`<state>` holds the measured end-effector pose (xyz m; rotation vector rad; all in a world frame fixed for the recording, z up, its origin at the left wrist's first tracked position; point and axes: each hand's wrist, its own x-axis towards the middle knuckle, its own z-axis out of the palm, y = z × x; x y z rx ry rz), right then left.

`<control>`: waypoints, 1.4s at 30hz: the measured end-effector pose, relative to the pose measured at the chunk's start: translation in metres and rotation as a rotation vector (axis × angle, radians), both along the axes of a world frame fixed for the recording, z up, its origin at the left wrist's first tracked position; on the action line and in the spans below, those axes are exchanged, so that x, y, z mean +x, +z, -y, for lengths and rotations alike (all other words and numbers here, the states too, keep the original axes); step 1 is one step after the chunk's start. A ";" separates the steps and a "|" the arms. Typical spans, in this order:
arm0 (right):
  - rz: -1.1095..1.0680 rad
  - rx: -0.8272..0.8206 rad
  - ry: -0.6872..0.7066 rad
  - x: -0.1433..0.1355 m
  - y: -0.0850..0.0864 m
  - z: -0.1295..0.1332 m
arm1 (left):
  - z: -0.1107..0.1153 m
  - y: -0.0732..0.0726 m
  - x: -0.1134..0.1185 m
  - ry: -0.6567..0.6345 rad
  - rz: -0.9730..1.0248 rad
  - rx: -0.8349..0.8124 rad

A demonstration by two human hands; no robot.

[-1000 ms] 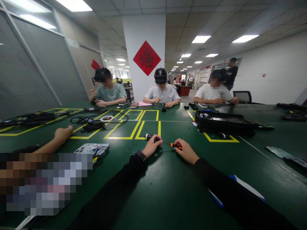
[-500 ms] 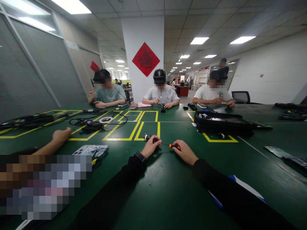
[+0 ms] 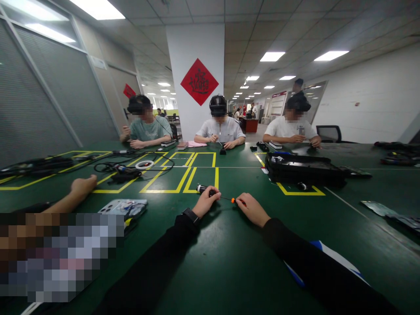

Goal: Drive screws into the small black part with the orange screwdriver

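My left hand is closed around a small black cylindrical device with a white end, held just above the green table. In my right hand is a screwdriver with an orange and black handle, most of it covered by my fingers. Its thin metal shaft points left and reaches the device at my left fingertips. Whether the tip sits in a screw is too small to tell.
A black open case lies at the right, with a small black and white part before it. Cables lie at the left. A co-worker's hand rests at the left, near a phone-like item. Three people sit opposite.
My right fingers have shifted forward over the screwdriver's handle, so less of it shows. My left hand and the device stay almost in place.
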<state>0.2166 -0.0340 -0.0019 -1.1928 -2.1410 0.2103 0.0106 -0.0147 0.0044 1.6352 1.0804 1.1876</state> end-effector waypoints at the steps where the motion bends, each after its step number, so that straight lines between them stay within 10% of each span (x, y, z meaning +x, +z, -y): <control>1: -0.006 0.005 0.005 0.000 0.000 0.000 | 0.000 0.000 0.000 0.006 -0.001 0.007; 42: -0.008 0.012 0.051 -0.006 0.000 0.005 | -0.001 -0.001 -0.002 0.023 -0.004 0.030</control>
